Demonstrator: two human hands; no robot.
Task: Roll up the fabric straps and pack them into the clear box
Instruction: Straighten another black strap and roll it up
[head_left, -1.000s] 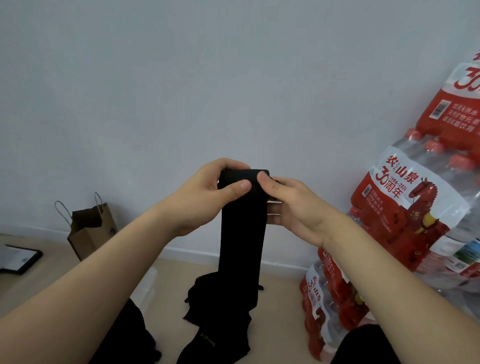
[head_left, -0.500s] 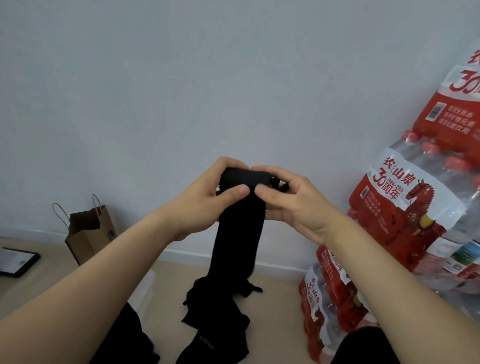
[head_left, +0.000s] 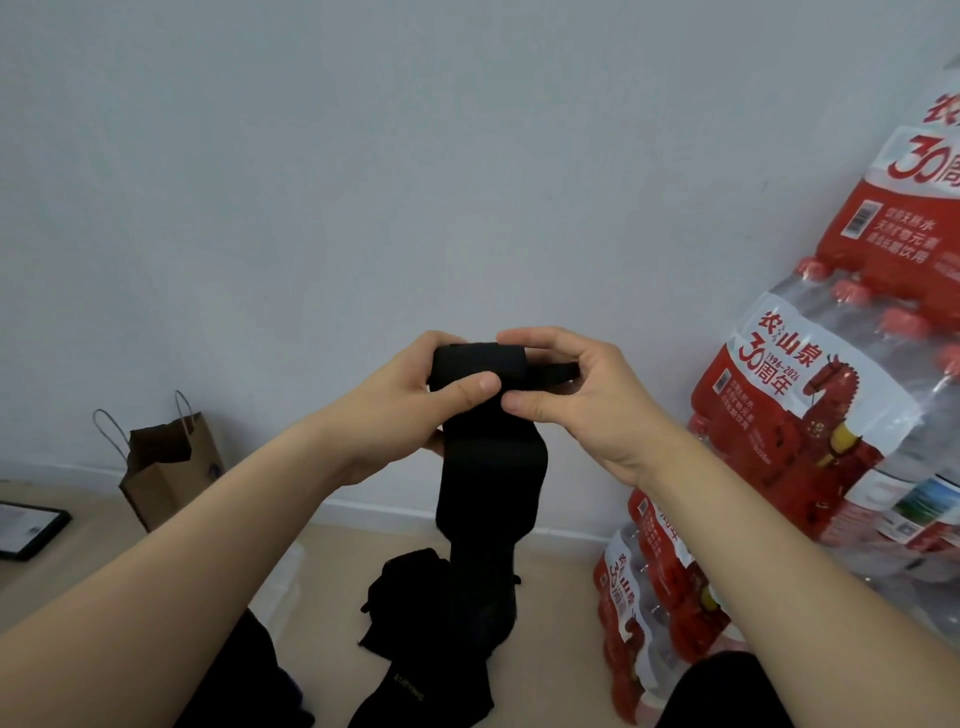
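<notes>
**Rolling a black strap in mid-air, tail trailing to the floor**

I watch through the head camera as my left hand (head_left: 415, 410) grips the rolled top of a black strap (head_left: 488, 493), thumb across the front. My right hand (head_left: 587, 405) pinches the roll's other end, thumb beneath and fingers over it. The strap is held up before the wall (head_left: 363, 182). Its loose tail hangs to a dark heap (head_left: 410, 597) on the floor (head_left: 561, 571), near the middle of the near edge. A pale see-through shape (head_left: 283, 582) by my left forearm may be the box; I cannot be sure.

Risks, as I judge them:
- The roll looks small and springy, so a slackened pinch could let it unwind.
- The tail bulges just below the roll, and winding over that slack would give a lopsided coil.
- The hanging end might drag the heap.

Count:
- one strap in hand
- one heap of fabric I cannot count
- one paper bag (head_left: 171, 467)
- one tablet (head_left: 31, 530) at the floor's left edge
- at least three packs of bottled water (head_left: 810, 431) along the right
</notes>
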